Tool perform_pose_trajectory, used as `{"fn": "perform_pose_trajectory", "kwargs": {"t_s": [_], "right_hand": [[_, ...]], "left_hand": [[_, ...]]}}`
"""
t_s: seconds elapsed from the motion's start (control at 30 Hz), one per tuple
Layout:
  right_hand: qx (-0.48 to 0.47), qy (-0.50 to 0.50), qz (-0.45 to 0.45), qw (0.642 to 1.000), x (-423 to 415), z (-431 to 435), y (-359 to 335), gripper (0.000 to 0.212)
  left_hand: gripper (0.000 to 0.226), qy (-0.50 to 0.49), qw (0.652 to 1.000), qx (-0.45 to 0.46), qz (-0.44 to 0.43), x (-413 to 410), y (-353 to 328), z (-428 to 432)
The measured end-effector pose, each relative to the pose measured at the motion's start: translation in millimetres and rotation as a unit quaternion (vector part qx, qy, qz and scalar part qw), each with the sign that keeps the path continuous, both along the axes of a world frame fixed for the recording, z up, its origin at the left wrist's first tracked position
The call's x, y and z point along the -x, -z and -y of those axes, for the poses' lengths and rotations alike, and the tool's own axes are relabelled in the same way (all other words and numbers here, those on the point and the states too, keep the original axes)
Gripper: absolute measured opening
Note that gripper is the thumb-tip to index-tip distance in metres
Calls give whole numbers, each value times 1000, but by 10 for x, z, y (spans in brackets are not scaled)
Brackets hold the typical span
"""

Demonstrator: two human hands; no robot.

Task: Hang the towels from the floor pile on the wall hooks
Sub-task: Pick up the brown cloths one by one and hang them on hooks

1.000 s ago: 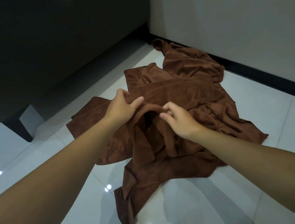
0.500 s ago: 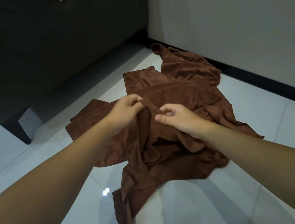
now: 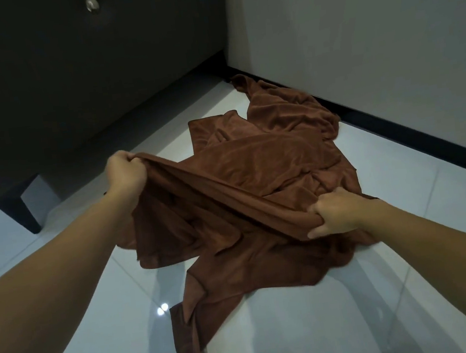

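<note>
A pile of brown towels lies crumpled on the glossy white tile floor near the wall corner. One brown towel is lifted off the pile, its top edge stretched between my hands. My left hand grips one end of that edge at the left. At the right, my right hand grips the other end, lower and closer to me. The rest of this towel hangs down and trails on the floor toward me. No wall hooks are in view.
A dark cabinet with a round metal knob stands on short legs at the left. A pale wall with a black skirting board runs along the right. White floor tiles lie in front of me.
My hands, which pinched the towel close together at the pile's middle, have moved apart and lifted, stretching the towel's edge out between them.
</note>
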State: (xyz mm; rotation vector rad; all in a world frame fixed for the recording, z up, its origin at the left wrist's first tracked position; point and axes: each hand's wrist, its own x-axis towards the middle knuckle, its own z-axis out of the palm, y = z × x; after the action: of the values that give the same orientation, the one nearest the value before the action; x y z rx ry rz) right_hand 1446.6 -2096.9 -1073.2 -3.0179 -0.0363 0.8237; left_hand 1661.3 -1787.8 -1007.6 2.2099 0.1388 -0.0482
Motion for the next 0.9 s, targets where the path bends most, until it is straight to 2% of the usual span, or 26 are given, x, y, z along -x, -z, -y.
{"fn": "perform_pose_trajectory", "kwargs": {"t_s": [0.07,0.17,0.27,0.37,0.5,0.6,0.7,0.8,0.9], "right_hand": [[-6,32,40,999,6,74,12,33],[-183,131,94,970,-78,30,-16,20],[-256,132,147,946,-189,-116,2,16],[-300,132,196,924,-239,-274,-31,16],[-363,182,206,890,-312,-359,-157,16],[-391,200,226,870,-385,-429,-245,16],[-458,207,259,824,-460,-530,-405,19],[-516,235,280,775,-554,-694,-505,17],[-520,220,281,776,-627,-925,-544,5]], "left_hand": [[17,-22,999,3,-27,-18,8,-11],[15,35,996,-6,-86,40,15,46],[21,111,989,0,-94,123,-7,134],[4,192,976,-24,-101,182,-34,189],[18,340,933,-65,-104,242,-67,185],[18,407,907,-71,-81,292,-107,188],[20,428,900,-44,-69,345,-146,248],[39,417,906,-21,-69,405,-190,361],[57,421,905,10,-58,492,-228,482]]}}
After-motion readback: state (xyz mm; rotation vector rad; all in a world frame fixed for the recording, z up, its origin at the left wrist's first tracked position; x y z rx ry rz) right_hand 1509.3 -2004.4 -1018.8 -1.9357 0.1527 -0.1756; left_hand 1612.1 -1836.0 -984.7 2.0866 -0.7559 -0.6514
